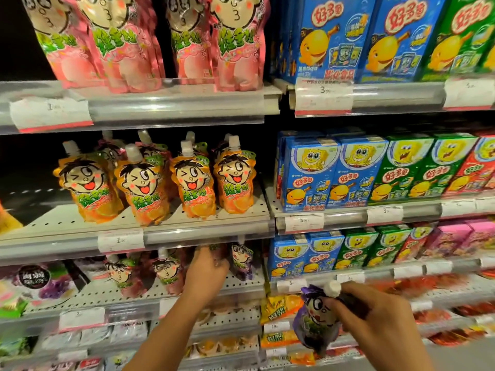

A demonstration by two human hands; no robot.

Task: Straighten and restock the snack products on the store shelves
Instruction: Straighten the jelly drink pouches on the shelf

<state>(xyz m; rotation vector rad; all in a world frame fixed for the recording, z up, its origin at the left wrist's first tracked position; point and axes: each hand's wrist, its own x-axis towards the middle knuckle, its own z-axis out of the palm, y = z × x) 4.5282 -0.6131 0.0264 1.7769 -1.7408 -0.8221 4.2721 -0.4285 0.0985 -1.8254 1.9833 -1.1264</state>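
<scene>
My right hand point(375, 319) grips a purple grape jelly pouch point(314, 322) with a white cap, held in front of the lower shelves. My left hand point(207, 269) reaches under the shelf lip into the purple-pouch shelf point(241, 286) and grips a purple pouch point(218, 254) that is mostly hidden by its fingers. Another purple pouch point(242, 261) stands just right of that hand. Two more point(168, 274) stand to its left, leaning. Orange pouches point(192, 180) fill the shelf above, pink ones point(120, 46) the top shelf.
Blue, green and red snack boxes point(375, 170) line the right-hand bay on several shelves. Price tags point(120, 241) hang on the shelf rails. Dark grape packets point(34, 282) lie at the far left. Lower shelves hold small jelly cups and yellow packets point(278, 309).
</scene>
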